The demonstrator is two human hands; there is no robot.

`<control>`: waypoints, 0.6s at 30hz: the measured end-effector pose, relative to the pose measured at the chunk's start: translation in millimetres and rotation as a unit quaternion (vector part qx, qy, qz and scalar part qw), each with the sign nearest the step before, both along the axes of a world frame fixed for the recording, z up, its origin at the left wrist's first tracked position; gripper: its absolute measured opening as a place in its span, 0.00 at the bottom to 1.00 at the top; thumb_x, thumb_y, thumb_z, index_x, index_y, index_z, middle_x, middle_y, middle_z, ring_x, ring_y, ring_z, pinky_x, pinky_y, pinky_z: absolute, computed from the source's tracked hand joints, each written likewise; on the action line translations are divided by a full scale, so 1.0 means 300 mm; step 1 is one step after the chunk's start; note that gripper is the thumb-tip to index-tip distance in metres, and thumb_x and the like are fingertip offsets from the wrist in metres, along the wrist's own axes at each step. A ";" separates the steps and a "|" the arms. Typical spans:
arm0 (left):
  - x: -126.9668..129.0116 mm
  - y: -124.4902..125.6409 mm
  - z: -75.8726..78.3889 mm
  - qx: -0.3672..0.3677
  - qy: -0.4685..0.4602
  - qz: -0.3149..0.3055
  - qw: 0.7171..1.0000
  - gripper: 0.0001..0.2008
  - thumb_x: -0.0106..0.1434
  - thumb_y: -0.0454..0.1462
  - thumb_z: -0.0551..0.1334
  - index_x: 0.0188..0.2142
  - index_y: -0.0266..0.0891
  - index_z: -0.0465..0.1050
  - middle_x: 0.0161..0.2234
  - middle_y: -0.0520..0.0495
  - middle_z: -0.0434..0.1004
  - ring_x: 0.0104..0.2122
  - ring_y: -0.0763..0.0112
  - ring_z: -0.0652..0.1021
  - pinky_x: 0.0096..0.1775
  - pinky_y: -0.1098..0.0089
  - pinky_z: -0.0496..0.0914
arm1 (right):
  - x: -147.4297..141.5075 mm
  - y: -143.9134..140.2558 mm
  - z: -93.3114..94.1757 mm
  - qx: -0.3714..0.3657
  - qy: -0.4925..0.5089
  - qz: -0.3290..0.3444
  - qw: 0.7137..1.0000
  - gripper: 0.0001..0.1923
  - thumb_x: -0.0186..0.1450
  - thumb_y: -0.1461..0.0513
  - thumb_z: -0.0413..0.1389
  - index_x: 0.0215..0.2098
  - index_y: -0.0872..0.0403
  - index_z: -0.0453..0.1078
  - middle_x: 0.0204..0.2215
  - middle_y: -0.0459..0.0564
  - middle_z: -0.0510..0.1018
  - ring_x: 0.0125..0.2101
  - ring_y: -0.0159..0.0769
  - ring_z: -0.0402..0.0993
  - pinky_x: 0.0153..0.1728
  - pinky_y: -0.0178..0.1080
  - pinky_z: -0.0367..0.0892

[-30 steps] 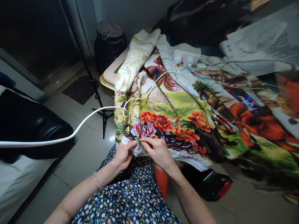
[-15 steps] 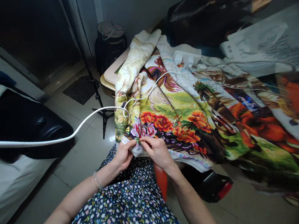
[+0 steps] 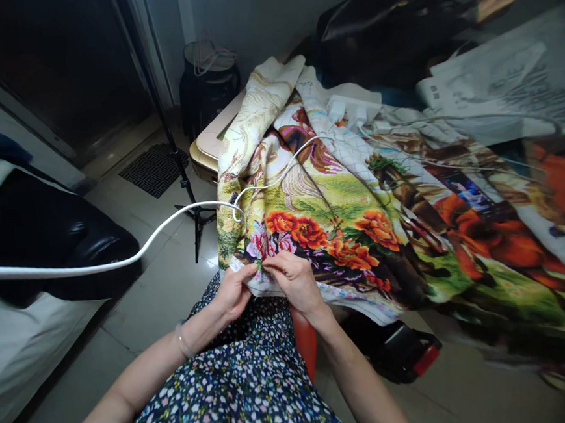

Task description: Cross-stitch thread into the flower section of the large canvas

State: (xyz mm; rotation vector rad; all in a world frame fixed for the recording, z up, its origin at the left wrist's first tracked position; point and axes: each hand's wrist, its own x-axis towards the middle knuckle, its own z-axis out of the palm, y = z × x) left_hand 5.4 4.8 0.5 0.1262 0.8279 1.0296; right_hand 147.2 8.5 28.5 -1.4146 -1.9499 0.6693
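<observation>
The embroidered cloth is a big, crumpled cross-stitch piece, thick with orange and pink flowers, green grass and brown horses, with bare white gridded canvas showing at its border. It drapes off the near edge of the worktop and hangs down toward my lap. My left hand pinches the white bottom hem of it from below, thumb on top, fingers folded under. My right hand sits just beside, fingertips drawn together in a narrow pinch on the cloth right under the pink flower; whether a needle is in that pinch I cannot tell, it is too small. The two hands nearly touch at the hem.

A white cable runs from the left over the cloth's left edge and up across it. Left of my knees the tiled floor lies open; to the right, the cloth spreads wide and a dark bag with red trim sits beneath it.

Against half a second ago, my hands keep the same spot on the hem; the right fingertips have shifted only slightly.
</observation>
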 end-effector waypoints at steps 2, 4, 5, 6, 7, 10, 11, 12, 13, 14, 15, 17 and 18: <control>-0.002 0.000 -0.002 0.002 -0.002 -0.002 1.000 0.13 0.47 0.32 0.71 0.33 0.32 0.75 0.27 0.49 0.78 0.27 0.73 0.75 0.37 0.69 0.69 | -0.002 0.000 -0.002 0.001 0.000 -0.001 1.000 0.08 0.64 0.67 0.55 0.33 0.54 0.76 0.28 0.49 0.75 0.29 0.34 0.72 0.32 0.34 0.66; -0.002 0.001 -0.005 0.005 -0.005 -0.004 1.000 0.13 0.47 0.32 0.71 0.33 0.32 0.75 0.27 0.48 0.78 0.27 0.73 0.75 0.37 0.69 0.69 | -0.002 0.000 -0.003 0.001 0.001 -0.001 1.000 0.08 0.64 0.68 0.55 0.33 0.54 0.76 0.27 0.49 0.75 0.29 0.35 0.72 0.32 0.35 0.66; -0.002 0.001 -0.006 0.005 -0.007 -0.005 1.000 0.13 0.47 0.32 0.71 0.33 0.32 0.75 0.28 0.48 0.78 0.27 0.73 0.75 0.37 0.69 0.69 | 0.000 0.000 -0.003 0.001 0.002 0.000 1.000 0.08 0.64 0.68 0.55 0.33 0.54 0.76 0.27 0.49 0.74 0.29 0.35 0.72 0.32 0.35 0.66; -0.001 0.001 -0.006 0.005 -0.009 -0.006 1.000 0.13 0.47 0.32 0.71 0.34 0.32 0.76 0.28 0.48 0.78 0.28 0.72 0.75 0.38 0.69 0.70 | 0.001 0.000 -0.003 0.001 0.004 0.002 1.000 0.08 0.64 0.68 0.55 0.33 0.54 0.76 0.27 0.49 0.74 0.29 0.35 0.72 0.32 0.35 0.66; 0.000 0.001 -0.007 0.004 -0.010 -0.007 1.000 0.13 0.47 0.32 0.71 0.34 0.32 0.76 0.28 0.48 0.79 0.28 0.72 0.76 0.38 0.69 0.70 | 0.003 0.001 -0.003 0.001 0.006 0.004 1.000 0.09 0.64 0.68 0.54 0.33 0.54 0.76 0.27 0.49 0.74 0.29 0.34 0.71 0.31 0.34 0.66; 0.001 0.001 -0.008 0.002 -0.014 -0.006 1.000 0.13 0.48 0.32 0.70 0.34 0.32 0.76 0.29 0.47 0.79 0.29 0.72 0.76 0.38 0.69 0.70 | 0.007 0.001 -0.002 -0.002 0.013 0.008 1.000 0.09 0.64 0.68 0.54 0.33 0.54 0.77 0.26 0.48 0.73 0.28 0.34 0.71 0.30 0.34 0.65; 0.001 0.001 -0.009 0.003 -0.014 -0.005 1.000 0.13 0.48 0.31 0.70 0.34 0.32 0.76 0.29 0.47 0.79 0.29 0.72 0.76 0.38 0.69 0.70 | 0.008 0.001 -0.001 -0.003 0.014 0.008 1.000 0.10 0.64 0.68 0.53 0.33 0.54 0.77 0.26 0.48 0.73 0.28 0.34 0.71 0.30 0.34 0.65; 0.001 0.001 -0.010 0.005 -0.015 -0.005 1.000 0.13 0.48 0.31 0.70 0.35 0.32 0.76 0.29 0.47 0.79 0.29 0.72 0.76 0.38 0.69 0.70 | 0.008 0.001 -0.001 -0.005 0.016 0.008 1.000 0.10 0.64 0.68 0.53 0.33 0.54 0.77 0.26 0.48 0.73 0.28 0.34 0.71 0.30 0.34 0.65; 0.001 0.001 -0.012 0.008 -0.015 -0.004 1.000 0.13 0.48 0.31 0.70 0.35 0.32 0.76 0.29 0.47 0.79 0.29 0.72 0.76 0.39 0.69 0.70 | 0.009 0.001 -0.001 -0.008 0.018 0.007 1.000 0.10 0.64 0.68 0.53 0.33 0.54 0.77 0.26 0.48 0.73 0.28 0.33 0.71 0.30 0.34 0.65; 0.000 0.001 -0.014 0.009 -0.015 -0.003 1.000 0.13 0.48 0.31 0.70 0.35 0.32 0.76 0.29 0.47 0.79 0.29 0.72 0.76 0.38 0.69 0.70 | 0.009 0.001 -0.001 -0.010 0.020 0.006 1.000 0.10 0.64 0.68 0.53 0.33 0.54 0.77 0.26 0.48 0.73 0.28 0.33 0.71 0.30 0.34 0.65; 0.000 0.001 -0.016 0.010 -0.015 -0.004 1.000 0.12 0.48 0.32 0.70 0.34 0.32 0.76 0.29 0.47 0.79 0.29 0.72 0.76 0.38 0.68 0.70 | 0.008 0.001 -0.002 -0.012 0.023 0.004 1.000 0.10 0.64 0.67 0.53 0.33 0.54 0.77 0.26 0.48 0.73 0.28 0.33 0.71 0.30 0.34 0.65; -0.001 0.002 -0.018 0.011 -0.016 -0.004 1.000 0.12 0.48 0.32 0.70 0.34 0.32 0.76 0.29 0.47 0.79 0.28 0.72 0.76 0.38 0.68 0.70 | 0.007 0.001 -0.007 -0.015 0.034 0.001 0.999 0.09 0.64 0.67 0.54 0.33 0.53 0.77 0.26 0.48 0.73 0.28 0.33 0.71 0.30 0.34 0.65; -0.002 0.002 -0.018 0.010 -0.016 -0.004 1.000 0.12 0.48 0.32 0.70 0.34 0.32 0.76 0.29 0.47 0.79 0.28 0.72 0.76 0.38 0.68 0.70 | 0.007 0.001 -0.010 -0.016 0.041 -0.001 0.999 0.09 0.64 0.66 0.54 0.33 0.53 0.77 0.26 0.48 0.74 0.28 0.34 0.71 0.30 0.34 0.66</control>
